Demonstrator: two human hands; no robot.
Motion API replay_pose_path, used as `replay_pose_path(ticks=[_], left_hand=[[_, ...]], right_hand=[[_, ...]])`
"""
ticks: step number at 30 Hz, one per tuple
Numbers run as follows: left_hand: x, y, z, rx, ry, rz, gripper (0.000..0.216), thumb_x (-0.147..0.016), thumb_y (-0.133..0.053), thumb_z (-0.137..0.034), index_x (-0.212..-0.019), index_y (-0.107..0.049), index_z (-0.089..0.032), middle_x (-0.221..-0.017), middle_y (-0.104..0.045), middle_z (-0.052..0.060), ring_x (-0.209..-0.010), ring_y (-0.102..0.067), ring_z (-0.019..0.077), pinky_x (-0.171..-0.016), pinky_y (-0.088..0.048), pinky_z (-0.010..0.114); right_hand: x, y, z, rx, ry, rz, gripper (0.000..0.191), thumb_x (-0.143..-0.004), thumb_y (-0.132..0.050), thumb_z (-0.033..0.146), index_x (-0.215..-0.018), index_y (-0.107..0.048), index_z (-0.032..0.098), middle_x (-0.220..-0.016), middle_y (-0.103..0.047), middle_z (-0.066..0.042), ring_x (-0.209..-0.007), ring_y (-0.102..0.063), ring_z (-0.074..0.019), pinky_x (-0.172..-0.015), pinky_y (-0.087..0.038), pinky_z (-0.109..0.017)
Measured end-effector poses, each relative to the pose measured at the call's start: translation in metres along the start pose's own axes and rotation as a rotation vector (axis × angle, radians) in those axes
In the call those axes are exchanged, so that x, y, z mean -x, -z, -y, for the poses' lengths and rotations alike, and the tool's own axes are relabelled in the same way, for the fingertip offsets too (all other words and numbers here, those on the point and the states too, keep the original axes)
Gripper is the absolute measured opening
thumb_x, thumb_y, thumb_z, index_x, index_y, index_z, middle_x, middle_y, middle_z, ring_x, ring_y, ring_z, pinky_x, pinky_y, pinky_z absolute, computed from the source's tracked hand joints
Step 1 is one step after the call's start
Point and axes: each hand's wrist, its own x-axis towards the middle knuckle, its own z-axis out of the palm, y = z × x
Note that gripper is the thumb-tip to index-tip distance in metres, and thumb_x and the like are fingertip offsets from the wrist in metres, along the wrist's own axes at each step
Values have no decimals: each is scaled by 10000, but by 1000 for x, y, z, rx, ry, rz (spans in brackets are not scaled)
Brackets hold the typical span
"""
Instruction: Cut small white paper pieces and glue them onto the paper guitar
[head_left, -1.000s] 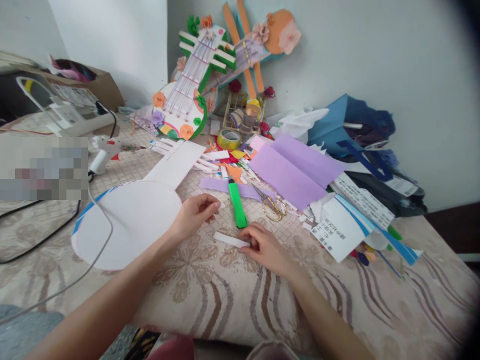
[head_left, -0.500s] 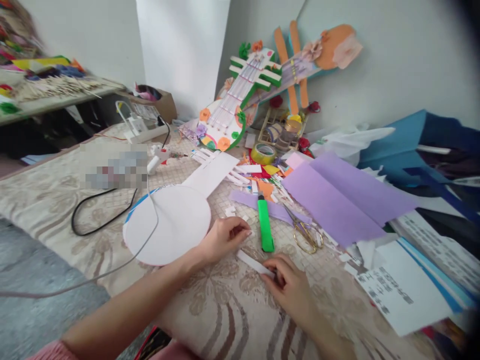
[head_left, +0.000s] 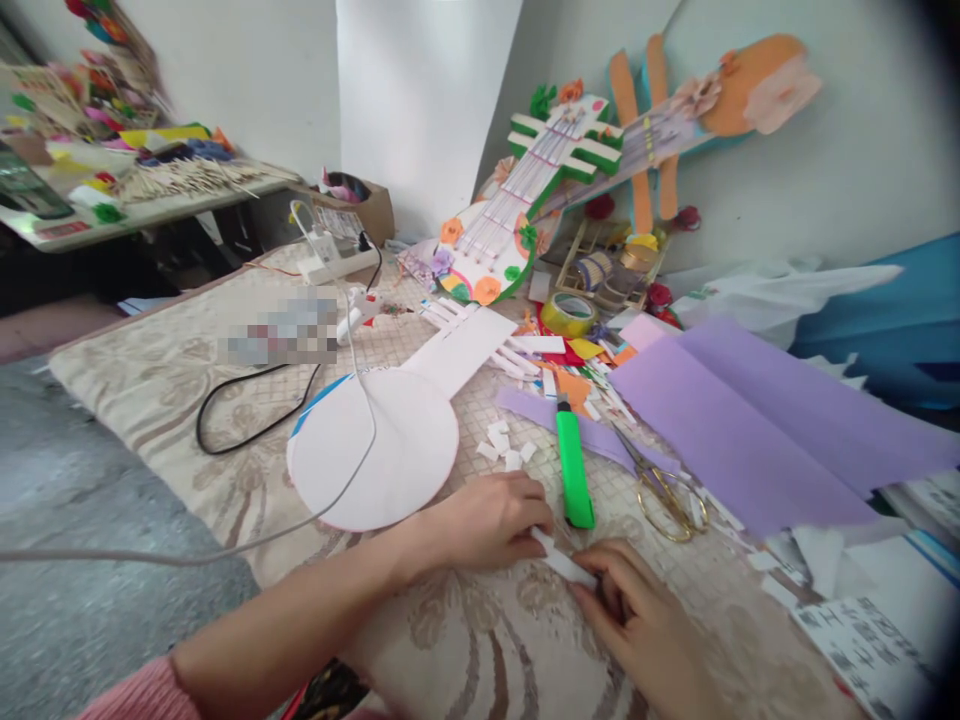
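Note:
My left hand [head_left: 491, 520] and my right hand [head_left: 637, 620] both pinch a narrow white strip [head_left: 564, 563] that lies on the patterned cloth [head_left: 187, 360]. The left fingers close on its upper end, the right fingers on its lower end. Just beyond lies a green utility knife [head_left: 574, 468], with several small white cut pieces [head_left: 506, 448] beside it. A white guitar-shaped cutout [head_left: 382, 445] lies to the left of my left hand. Gold-handled scissors [head_left: 667, 490] lie to the right of the knife.
Purple paper sheets [head_left: 757, 420] spread at the right. A roll of tape [head_left: 568, 313], coloured scraps and decorated paper guitars [head_left: 525, 210] stand at the back by the wall. A glue gun [head_left: 358, 310], a power strip [head_left: 330, 262] and cables [head_left: 247, 420] lie at the left.
The view has swung left. My left hand has come down onto the strip's upper end, beside my right hand, which keeps its hold on the lower end.

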Motion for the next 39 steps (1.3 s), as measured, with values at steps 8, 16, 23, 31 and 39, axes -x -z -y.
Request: replay_pose_path(ticks=[8,16,23,31,39], left_hand=[[7,14,-3,-148,81,66,102,-819,-675,-232,-907,-654,-185,-906,-640,37,-889,-599,188,-798,-475,297],[7,17,-7,-185,142,115,87,-813,-640,-204,-897,-640,-182,-920,-637,43,-881,-605,204,-741,-482,288],[8,16,-6,-156,160,130,103,-804,-618,-164,-906,-626,-182,-955,-628,53,-900,-613,205,-751,-493,282],[4,24,-11,-138,207,195,49,-837,-566,-137,-865,-597,-162,-980,-611,68,-915,-612,208,-781,-491,298],[5,24,-8,-90,206,177,171,-801,-604,-126,-967,-585,-164,-1002,-609,64,-909,-610,210,-784,-478,305]], right_hand=[[-1,1,3,37,25,-43,39,-854,-577,255,-873,-602,278,-698,-558,8,-475,-539,-138,-445,-484,-272],[-1,0,-1,31,8,-19,61,-848,-599,261,-899,-622,286,-721,-576,2,-478,-538,-138,-450,-485,-272],[-2,3,5,4,-4,-27,62,-864,-577,270,-913,-613,281,-762,-601,-16,-528,-567,-152,-488,-495,-285],[0,5,10,-75,-123,-141,105,-911,-516,269,-925,-619,251,-854,-647,-59,-737,-630,-187,-614,-515,-297],[-57,23,9,145,-156,-223,314,-847,-603,378,-1104,-569,202,-926,-640,-75,-676,-602,-189,-663,-508,-346]])
